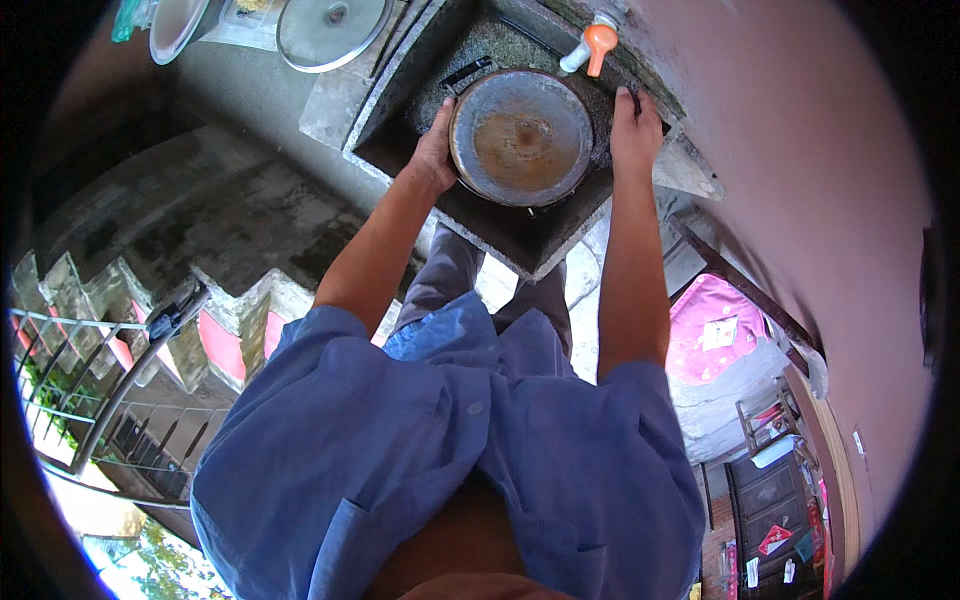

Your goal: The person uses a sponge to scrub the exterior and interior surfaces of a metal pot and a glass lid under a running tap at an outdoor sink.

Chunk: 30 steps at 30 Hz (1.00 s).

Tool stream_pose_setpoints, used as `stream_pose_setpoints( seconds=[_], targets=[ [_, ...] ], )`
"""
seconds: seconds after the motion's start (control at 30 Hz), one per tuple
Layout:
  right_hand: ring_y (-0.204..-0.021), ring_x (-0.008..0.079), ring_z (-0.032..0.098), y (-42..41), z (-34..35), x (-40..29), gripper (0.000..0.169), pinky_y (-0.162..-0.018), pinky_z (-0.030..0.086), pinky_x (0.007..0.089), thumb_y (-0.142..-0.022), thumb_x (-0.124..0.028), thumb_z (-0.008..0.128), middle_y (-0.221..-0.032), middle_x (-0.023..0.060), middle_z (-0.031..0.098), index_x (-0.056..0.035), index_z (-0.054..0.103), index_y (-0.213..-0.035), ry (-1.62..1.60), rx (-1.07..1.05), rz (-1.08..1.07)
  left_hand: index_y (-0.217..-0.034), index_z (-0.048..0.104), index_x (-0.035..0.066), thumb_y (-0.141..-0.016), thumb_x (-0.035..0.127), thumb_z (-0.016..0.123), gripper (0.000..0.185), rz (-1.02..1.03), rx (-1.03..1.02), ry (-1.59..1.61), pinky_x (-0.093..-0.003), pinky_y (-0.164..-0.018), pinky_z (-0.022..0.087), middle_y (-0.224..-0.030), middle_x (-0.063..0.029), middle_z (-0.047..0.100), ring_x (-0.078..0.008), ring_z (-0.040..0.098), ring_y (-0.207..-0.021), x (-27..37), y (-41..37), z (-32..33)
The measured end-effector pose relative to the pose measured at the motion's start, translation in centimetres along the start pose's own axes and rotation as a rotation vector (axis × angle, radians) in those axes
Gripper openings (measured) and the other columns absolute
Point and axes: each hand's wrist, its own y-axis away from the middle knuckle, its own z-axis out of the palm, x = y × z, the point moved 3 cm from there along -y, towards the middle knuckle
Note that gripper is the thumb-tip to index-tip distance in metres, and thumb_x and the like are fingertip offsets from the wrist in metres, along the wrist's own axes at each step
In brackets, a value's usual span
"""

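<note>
A round metal pot (523, 139) with brown stains at its middle sits in a rough stone sink (517, 251). From the picture I cannot tell whether its base or its inside faces me. My left hand (437, 154) grips the pot's left rim, thumb along the edge. A black handle-like piece (466, 72) lies beyond the rim, at the upper left. Over the sink's right side, apart from the pot, my right hand (636, 135) closes around a small dark object (637, 103), mostly hidden by the fingers. Above stands a tap (598, 46) with an orange lever.
A glass lid (335, 28) rests on the ledge left of the sink, with a pale bowl (174, 28) farther left. The plastered wall (810, 187) rises close on the right. Stairs with a metal railing (124, 375) are at left. A pink cloth (716, 330) lies at right.
</note>
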Motion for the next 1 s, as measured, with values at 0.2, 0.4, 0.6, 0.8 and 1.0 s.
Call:
stream_pose_setpoints(
  seconds=[0.2, 0.4, 0.6, 0.8, 1.0],
  targets=[
    [-0.101, 0.0325, 0.061, 6.8, 3.6, -9.2, 0.026, -0.087, 0.05, 0.0449, -0.088, -0.026, 0.067, -0.105, 0.0102, 0.065, -0.0143, 0.07, -0.111, 0.341, 0.061, -0.46, -0.128, 0.059, 0.004, -0.092, 0.058, 0.063, 0.065, 0.075, 0.042, 0.011, -0.044, -0.1, 0.05, -0.125, -0.0128, 0.066, -0.0276, 0.064, -0.112, -0.8, -0.6, 1.2],
    [-0.088, 0.0336, 0.065, 3.7, 4.6, -6.7, 0.022, -0.081, 0.051, 0.0435, -0.086, -0.028, 0.071, -0.092, 0.0121, 0.07, -0.0123, 0.075, -0.101, 0.353, 0.221, -0.212, -0.129, 0.055, -0.004, -0.087, 0.056, 0.071, 0.075, 0.144, 0.266, -0.128, -0.0472, -0.1, 0.048, -0.127, -0.0164, 0.063, -0.0296, 0.062, -0.114, -0.4, 0.8, 2.4],
    [-0.085, 0.0338, 0.065, 2.5, 4.6, -7.6, 0.016, -0.075, 0.052, 0.0458, -0.085, -0.028, 0.071, -0.083, 0.0127, 0.067, -0.0132, 0.076, -0.088, 0.305, 0.175, -0.176, -0.129, 0.056, -0.003, -0.086, 0.059, 0.07, 0.076, 0.182, 0.181, -0.045, -0.0456, -0.095, 0.051, -0.125, -0.0169, 0.064, -0.0296, 0.063, -0.109, 0.2, -0.2, 1.3],
    [-0.083, 0.0339, 0.065, 5.2, 6.0, -9.6, 0.016, -0.073, 0.052, 0.0471, -0.087, -0.023, 0.067, -0.086, 0.0135, 0.067, -0.0094, 0.074, -0.085, 0.176, 0.203, -0.393, -0.125, 0.058, -0.006, -0.085, 0.059, 0.071, 0.077, 0.184, 0.176, -0.008, -0.0427, -0.093, 0.052, -0.12, -0.0148, 0.064, -0.027, 0.064, -0.106, 0.4, 0.8, 1.1],
    [-0.096, 0.0338, 0.064, 7.7, 7.4, -11.1, 0.02, -0.085, 0.051, 0.045, -0.087, -0.022, 0.068, -0.1, 0.0098, 0.068, -0.0148, 0.07, -0.106, 0.209, 0.074, -0.287, -0.125, 0.058, -0.002, -0.085, 0.06, 0.071, 0.075, 0.172, 0.312, -0.091, -0.0447, -0.091, 0.052, -0.12, -0.0134, 0.064, -0.0281, 0.064, -0.105, 0.3, 1.2, 3.1]
  ],
)
